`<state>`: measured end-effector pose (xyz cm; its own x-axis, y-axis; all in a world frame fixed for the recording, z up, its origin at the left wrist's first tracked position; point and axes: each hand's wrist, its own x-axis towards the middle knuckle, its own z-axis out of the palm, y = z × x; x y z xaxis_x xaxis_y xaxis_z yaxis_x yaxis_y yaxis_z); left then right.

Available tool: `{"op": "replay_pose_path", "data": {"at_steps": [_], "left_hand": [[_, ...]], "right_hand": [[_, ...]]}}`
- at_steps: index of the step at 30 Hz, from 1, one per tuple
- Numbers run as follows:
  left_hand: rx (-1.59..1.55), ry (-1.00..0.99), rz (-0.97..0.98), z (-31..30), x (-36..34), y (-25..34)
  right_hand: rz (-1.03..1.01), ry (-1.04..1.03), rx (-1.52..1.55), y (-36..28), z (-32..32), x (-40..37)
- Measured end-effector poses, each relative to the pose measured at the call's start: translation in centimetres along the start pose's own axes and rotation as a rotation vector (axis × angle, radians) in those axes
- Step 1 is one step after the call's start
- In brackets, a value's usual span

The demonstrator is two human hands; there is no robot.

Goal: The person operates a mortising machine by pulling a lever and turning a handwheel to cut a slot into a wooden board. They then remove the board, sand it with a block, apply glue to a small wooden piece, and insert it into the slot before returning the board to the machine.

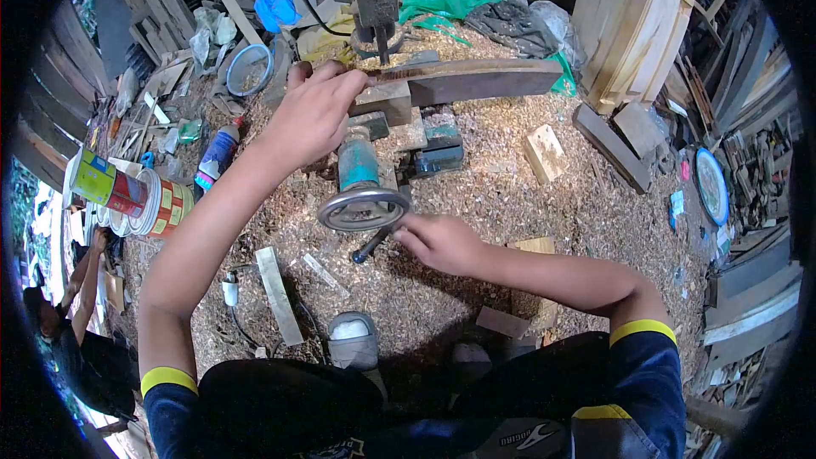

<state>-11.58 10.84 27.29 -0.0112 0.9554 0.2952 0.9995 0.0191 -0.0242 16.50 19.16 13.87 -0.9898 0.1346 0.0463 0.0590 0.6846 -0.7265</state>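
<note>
**Shaving-strewn tabletop, vise at centre**

Tabletop (595, 204) covered edge to edge in wood shavings. Clutter rings the work zone; open room only right of the vise (359, 161), around a small wood block (544, 153).

Left hand (314, 115): fingers clenched over the left end of a dark plank (476, 81), which lies crosswise beneath the drill head (374, 0).

Right hand (438, 242): fingertips at the crank handle (370, 246) of the handwheel (364, 208), touching; cannot tell if it is a firm grasp.

Left edge: spray can (217, 157) and stacked tins (127, 191), well apart from both hands. Labels are coloured, writing not readable.

Another person (76, 340) at lower left, off the tabletop.
</note>
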Motion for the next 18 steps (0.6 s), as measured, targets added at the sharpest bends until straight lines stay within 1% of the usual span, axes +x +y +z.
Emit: {"op": "replay_pose_path", "data": {"at_steps": [1, 3, 4, 5, 7, 8, 9, 10, 11, 12, 13, 15, 16, 17, 18], "left_hand": [[0.006, -0.006, -0.008, 0.0, 0.1, 0.1], [0.001, 0.005, 0.002, 0.1, 0.1, 0.0], [-0.003, 0.013, 0.008, 0.1, 0.0, 0.0], [-0.004, 0.013, 0.007, 0.1, 0.0, 0.0], [-0.006, 0.018, 0.013, 0.1, 0.2, -0.1], [-0.005, 0.02, 0.016, 0.2, 0.2, 0.0], [0.005, 0.075, 0.04, 0.3, 0.2, 0.0], [0.016, 0.132, 0.063, 0.2, 0.3, 0.1], [0.022, 0.139, 0.066, 0.0, 0.4, -0.1], [0.02, 0.076, 0.043, -0.1, 0.5, -0.3], [0.01, 0.007, 0.018, -0.1, 0.4, -0.2], [0.001, -0.008, 0.013, -0.1, 0.4, -0.3], [-0.006, -0.019, 0.004, -0.1, 0.4, -0.3], [-0.011, -0.022, 0.001, 0.1, 0.3, -0.3], [-0.004, -0.006, 0.008, 0.3, 0.2, -0.3]], "right_hand": [[0.004, 0.003, 0.0, -0.4, -0.4, -0.1], [0.103, 0.299, 0.135, -2.2, -2.7, 0.3], [0.018, 0.318, 0.076, -3.5, -4.4, 0.6], [0.02, 0.317, 0.076, -4.0, -5.2, 1.3], [-0.33, 0.397, -0.134, -5.0, -5.9, 2.8], [-0.26, 0.415, -0.149, -4.6, -4.7, 2.8], [-0.26, 0.418, -0.151, -3.4, -3.1, 2.2], [-0.177, 0.408, -0.071, -1.8, -1.3, 1.5], [-0.098, 0.399, 0.009, -0.7, -0.1, 0.9], [-0.126, 0.179, -0.005, 0.2, 0.0, -0.1], [-0.124, 0.179, -0.004, 0.0, 0.1, -0.9], [0.06, 0.244, 0.234, -0.2, 0.3, -2.1], [0.039, 0.306, 0.203, -1.0, -0.8, -1.6], [0.043, 0.301, 0.204, -2.2, -2.2, -0.9], [-0.061, 0.329, 0.122, -3.7, -3.6, 0.1]]}}
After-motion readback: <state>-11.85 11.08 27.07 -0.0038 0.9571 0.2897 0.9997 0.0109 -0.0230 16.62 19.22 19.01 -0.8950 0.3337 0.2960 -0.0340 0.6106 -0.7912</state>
